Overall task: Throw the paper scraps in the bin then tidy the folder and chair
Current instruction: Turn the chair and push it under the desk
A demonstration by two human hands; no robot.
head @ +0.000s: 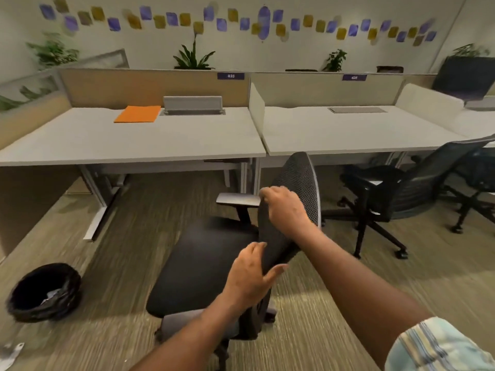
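A black office chair (203, 261) with a mesh back stands on the carpet in front of the left desk, its seat facing left. My right hand (285, 210) grips the top edge of the mesh backrest. My left hand (250, 277) holds the lower edge of the same backrest. An orange folder (138, 114) lies closed on the left desk (107, 140), beside a grey cable hatch. A black lined bin (44, 291) stands on the floor at the lower left with white paper scraps (53, 294) inside.
A white scrap-like object (12, 353) lies on the carpet at the bottom left corner. Two more black chairs (388, 194) stand at the right desk (348, 129). Beige partitions and plants line the back of the desks.
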